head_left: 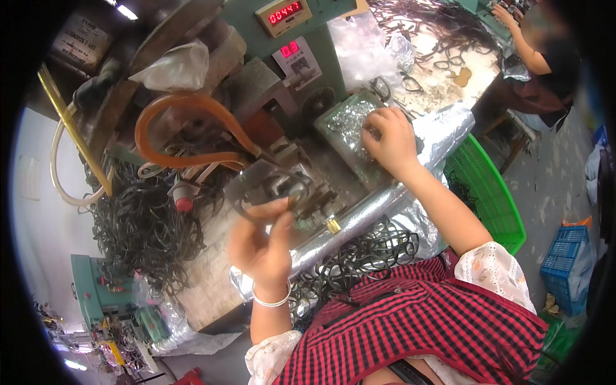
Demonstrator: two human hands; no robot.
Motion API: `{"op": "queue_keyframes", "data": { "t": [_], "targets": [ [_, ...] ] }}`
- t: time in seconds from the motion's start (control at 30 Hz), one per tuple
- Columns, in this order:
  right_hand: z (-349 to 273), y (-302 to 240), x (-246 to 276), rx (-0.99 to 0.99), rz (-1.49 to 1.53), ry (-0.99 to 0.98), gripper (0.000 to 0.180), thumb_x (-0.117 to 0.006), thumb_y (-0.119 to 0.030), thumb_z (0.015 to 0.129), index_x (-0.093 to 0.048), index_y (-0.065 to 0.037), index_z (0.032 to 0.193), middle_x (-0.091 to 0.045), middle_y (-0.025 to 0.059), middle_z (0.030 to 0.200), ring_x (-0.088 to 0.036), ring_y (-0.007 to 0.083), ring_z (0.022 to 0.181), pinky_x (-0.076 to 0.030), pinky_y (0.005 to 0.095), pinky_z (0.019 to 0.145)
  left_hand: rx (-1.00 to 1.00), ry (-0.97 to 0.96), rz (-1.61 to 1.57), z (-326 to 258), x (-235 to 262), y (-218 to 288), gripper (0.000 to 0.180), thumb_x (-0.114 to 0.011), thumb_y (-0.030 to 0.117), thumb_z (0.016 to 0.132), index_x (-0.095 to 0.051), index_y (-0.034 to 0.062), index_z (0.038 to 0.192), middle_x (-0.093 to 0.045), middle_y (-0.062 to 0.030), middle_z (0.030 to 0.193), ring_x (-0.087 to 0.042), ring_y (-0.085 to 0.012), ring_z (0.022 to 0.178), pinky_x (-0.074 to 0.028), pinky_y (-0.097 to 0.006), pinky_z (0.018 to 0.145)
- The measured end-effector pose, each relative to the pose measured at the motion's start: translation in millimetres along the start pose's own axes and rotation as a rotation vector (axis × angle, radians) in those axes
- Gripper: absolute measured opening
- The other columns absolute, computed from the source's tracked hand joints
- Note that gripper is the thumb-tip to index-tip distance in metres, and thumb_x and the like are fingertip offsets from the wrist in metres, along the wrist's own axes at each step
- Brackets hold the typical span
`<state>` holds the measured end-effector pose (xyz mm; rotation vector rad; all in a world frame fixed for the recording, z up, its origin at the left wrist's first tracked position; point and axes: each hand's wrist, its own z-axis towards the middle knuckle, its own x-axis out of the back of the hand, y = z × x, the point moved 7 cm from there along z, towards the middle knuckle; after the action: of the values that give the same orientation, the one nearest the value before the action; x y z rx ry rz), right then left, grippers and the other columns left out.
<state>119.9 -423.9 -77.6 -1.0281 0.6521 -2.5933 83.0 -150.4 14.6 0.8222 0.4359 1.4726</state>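
Note:
My left hand pinches a dark eyeglass frame between thumb and fingers, at the metal fixture of a green bench machine. Motion smears both the frame and the hand, so where the frame touches the fixture is unclear. Curled fingers of my right hand rest at a green machine block covered with shiny clear film. What those fingers hold, if anything, cannot be made out. An orange-brown hose loops to the fixture. Near my left hand is a red push button.
Dark eyeglass frames lie heaped on the bench left, with another pile before my checked apron. Silver foil wraps the bench edge. At right stand a green basket and a blue crate. A co-worker sits far right.

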Motion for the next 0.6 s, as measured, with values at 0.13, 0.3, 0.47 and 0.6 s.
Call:
{"op": "queue_keyframes", "data": {
  "t": [0.13,0.3,0.47,0.6],
  "targets": [
    [14.7,0.5,11.7,-0.207,0.277,-0.024,0.013,-0.065,-0.015,0.076,-0.067,-0.005,0.084,-0.068,0.0123,0.082,-0.064,0.0314,0.077,-0.05,0.0394,0.071,0.044,0.113,-0.092,1.0,-0.7,0.2,0.015,-0.068,-0.007,0.078,-0.064,-0.0066,0.093,-0.069,-0.0127,0.09,-0.066,-0.0186,0.082,-0.05,-0.029,0.078],
    [9.2,-1.8,-3.9,-0.021,0.125,-0.1,0.013,-0.067,-0.013,0.075,-0.066,-0.007,0.086,-0.066,0.01,0.093,-0.062,0.0296,0.093,-0.049,0.0398,0.076,0.054,0.104,-0.191,4.8,-1.0,-3.9,0.014,-0.069,-0.009,0.077,-0.063,-0.0061,0.09,-0.07,-0.0144,0.092,-0.066,-0.0185,0.082,-0.052,-0.029,0.075],
    [3.9,-35.4,-41.9,0.501,-0.09,-0.273,0.027,-0.061,0.0,0.067,-0.059,-0.004,0.094,-0.057,0.0166,0.119,-0.053,0.0362,0.111,-0.047,0.0482,0.078,-0.091,-0.039,-0.051,8.0,-5.1,0.6,0.031,-0.07,-0.009,0.078,-0.059,-0.0015,0.105,-0.068,-0.015,0.091,-0.068,-0.022,0.087,-0.054,-0.03,0.077],
    [16.7,-30.6,-19.3,0.257,0.055,-0.065,0.013,-0.06,-0.005,0.082,-0.058,-0.003,0.095,-0.059,0.0155,0.079,-0.059,0.0334,0.076,-0.047,0.0415,0.068,0.042,0.051,0.118,-9.8,6.9,10.2,0.029,-0.077,0.006,0.073,-0.065,0.0015,0.099,-0.07,-0.0123,0.097,-0.067,-0.0275,0.084,-0.052,-0.033,0.075]
  ]
}}
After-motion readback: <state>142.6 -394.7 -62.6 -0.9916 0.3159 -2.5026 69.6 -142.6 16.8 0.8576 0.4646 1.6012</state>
